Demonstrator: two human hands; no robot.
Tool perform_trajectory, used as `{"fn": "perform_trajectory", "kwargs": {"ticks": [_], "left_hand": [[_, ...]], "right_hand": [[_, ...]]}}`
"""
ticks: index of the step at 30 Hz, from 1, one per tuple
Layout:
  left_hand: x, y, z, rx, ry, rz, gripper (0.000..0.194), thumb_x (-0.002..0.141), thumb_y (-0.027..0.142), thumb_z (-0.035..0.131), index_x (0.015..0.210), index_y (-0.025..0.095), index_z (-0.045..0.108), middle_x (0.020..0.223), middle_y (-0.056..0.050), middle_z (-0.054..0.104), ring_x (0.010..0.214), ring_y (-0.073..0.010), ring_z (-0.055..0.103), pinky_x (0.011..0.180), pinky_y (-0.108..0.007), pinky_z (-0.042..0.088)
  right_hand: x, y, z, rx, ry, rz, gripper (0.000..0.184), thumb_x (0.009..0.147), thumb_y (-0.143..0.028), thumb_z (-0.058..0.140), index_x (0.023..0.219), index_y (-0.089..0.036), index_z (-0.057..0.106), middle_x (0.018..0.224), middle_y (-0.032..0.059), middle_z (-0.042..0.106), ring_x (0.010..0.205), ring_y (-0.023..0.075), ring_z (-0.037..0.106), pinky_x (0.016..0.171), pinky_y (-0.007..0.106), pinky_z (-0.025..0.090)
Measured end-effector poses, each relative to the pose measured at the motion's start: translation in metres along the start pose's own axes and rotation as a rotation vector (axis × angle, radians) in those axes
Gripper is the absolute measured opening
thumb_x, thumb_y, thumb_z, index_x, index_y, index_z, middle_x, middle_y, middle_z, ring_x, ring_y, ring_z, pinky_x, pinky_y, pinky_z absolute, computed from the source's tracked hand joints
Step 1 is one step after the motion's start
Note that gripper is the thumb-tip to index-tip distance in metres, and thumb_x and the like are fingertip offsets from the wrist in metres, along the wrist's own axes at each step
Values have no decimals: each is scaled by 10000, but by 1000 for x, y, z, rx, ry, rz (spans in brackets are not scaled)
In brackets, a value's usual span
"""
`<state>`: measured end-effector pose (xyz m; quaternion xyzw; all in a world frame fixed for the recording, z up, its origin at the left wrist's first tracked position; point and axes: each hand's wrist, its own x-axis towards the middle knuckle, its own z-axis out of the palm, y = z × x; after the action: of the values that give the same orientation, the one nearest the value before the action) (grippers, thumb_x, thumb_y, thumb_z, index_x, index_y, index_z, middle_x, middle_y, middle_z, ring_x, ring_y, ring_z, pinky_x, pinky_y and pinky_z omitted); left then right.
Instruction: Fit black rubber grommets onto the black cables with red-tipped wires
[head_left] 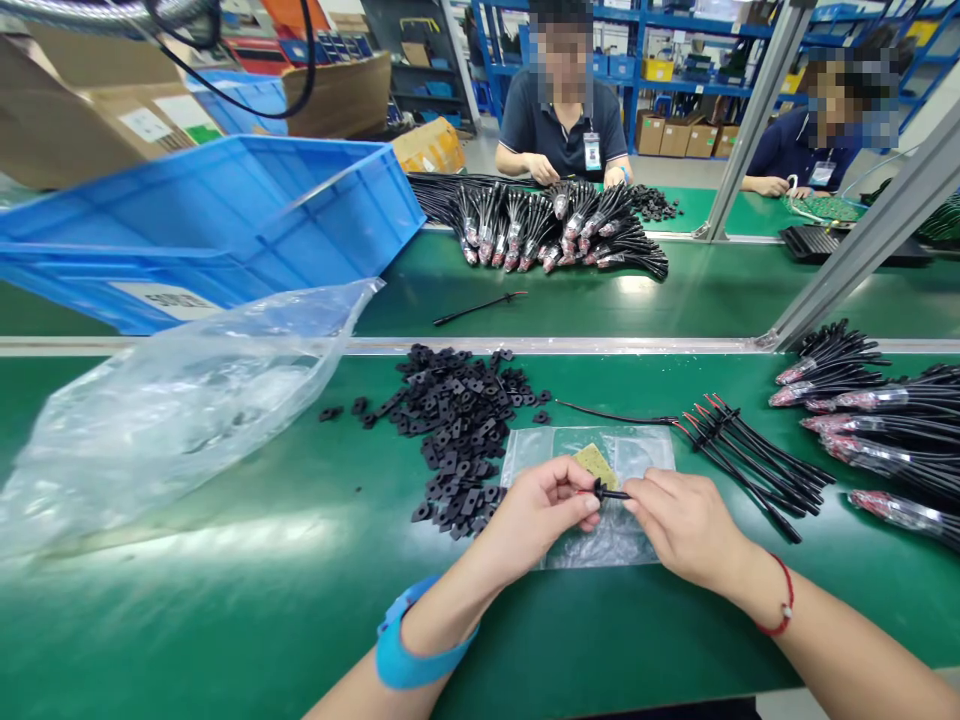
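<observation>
My left hand [536, 515] pinches a small black rubber piece [598, 489] between thumb and fingers. My right hand [682, 525] pinches the end of a short black cable [616, 494] that meets that piece. Both hands hover over a small clear bag [645, 455] with a yellow pad [596, 465] lying on it. A heap of the same black rubber pieces [457, 420] lies just left of my hands on the green mat. Loose black cables with red tips [750, 455] lie to the right.
A large crumpled clear plastic bag [180, 410] covers the left of the mat. A tilted blue crate [217, 225] stands behind it. Bundled cables [885, 420] lie at the right. Across the table two people sit, one behind rows of bundled cables [555, 230]. A metal post [855, 250] slants at right.
</observation>
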<state>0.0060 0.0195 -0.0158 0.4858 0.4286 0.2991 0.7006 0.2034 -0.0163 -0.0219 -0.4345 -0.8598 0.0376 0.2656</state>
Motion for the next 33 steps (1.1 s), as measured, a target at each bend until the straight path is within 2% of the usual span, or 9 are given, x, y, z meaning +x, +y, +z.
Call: {"fn": "perform_trajectory", "kwargs": {"ticks": [5, 9, 14, 18, 21, 24, 27, 30, 33], "left_hand": [[-5, 3, 0, 297, 3, 132, 111, 708, 211, 641, 719, 149, 549, 666, 30, 554, 629, -101, 514, 609, -223, 414], [-8, 7, 1, 481, -13, 200, 35, 741, 186, 602, 741, 153, 591, 716, 15, 582, 692, -119, 527, 658, -233, 415], [-10, 6, 5, 526, -56, 190, 23, 747, 167, 590, 751, 159, 611, 726, 9, 626, 701, -132, 573, 664, -234, 436], [-11, 4, 9, 571, -91, 198, 88, 771, 144, 555, 769, 173, 637, 751, 4, 666, 717, -136, 605, 683, -235, 449], [-10, 3, 9, 609, -81, 232, 111, 794, 155, 532, 798, 185, 638, 795, -4, 679, 750, -144, 613, 711, -245, 461], [-8, 2, 8, 583, -21, 253, 102, 793, 169, 531, 845, 183, 618, 829, -18, 670, 777, -157, 613, 726, -263, 476], [-5, 0, 7, 498, 41, 234, 110, 771, 165, 541, 870, 177, 589, 858, -27, 656, 775, -157, 605, 721, -270, 486], [-3, -3, 7, 432, 41, 205, 100, 758, 171, 558, 857, 172, 577, 849, -23, 645, 766, -152, 595, 718, -268, 485], [-1, -7, 6, 428, 25, 185, 98, 751, 173, 564, 848, 166, 581, 823, -16, 633, 738, -144, 583, 700, -264, 478]], "right_hand": [[1, -2, -2, 317, -225, 203, 309, 974, -286, 336, 775, -179, 547, 650, -6, 524, 603, 125, 479, 572, 258, 327], [0, -1, -1, 616, -352, 381, 337, 969, -346, 360, 737, -181, 542, 625, -28, 515, 597, 105, 469, 593, 229, 332], [-1, 1, 6, 907, -389, 482, 429, 937, -495, 382, 715, -172, 559, 653, -18, 511, 625, 113, 453, 612, 230, 347], [1, 0, 10, 1072, -396, 509, 491, 905, -575, 388, 689, -164, 548, 647, -14, 511, 635, 116, 462, 641, 240, 367], [4, -1, 9, 997, -411, 486, 458, 938, -522, 346, 750, -168, 568, 706, 0, 556, 684, 128, 506, 672, 251, 388], [6, -3, 6, 690, -387, 434, 318, 960, -386, 353, 826, -187, 561, 780, 13, 597, 728, 144, 538, 674, 262, 392], [4, -3, 7, 403, -267, 374, 145, 929, -278, 425, 916, -197, 544, 855, 33, 626, 758, 161, 565, 682, 273, 401], [-1, -2, 12, 222, -192, 257, 176, 942, -252, 389, 920, -188, 551, 841, 56, 633, 743, 168, 581, 675, 276, 403], [-3, -2, 13, 187, -221, 221, 247, 959, -260, 346, 857, -183, 558, 765, 52, 626, 671, 155, 569, 626, 266, 393]]}}
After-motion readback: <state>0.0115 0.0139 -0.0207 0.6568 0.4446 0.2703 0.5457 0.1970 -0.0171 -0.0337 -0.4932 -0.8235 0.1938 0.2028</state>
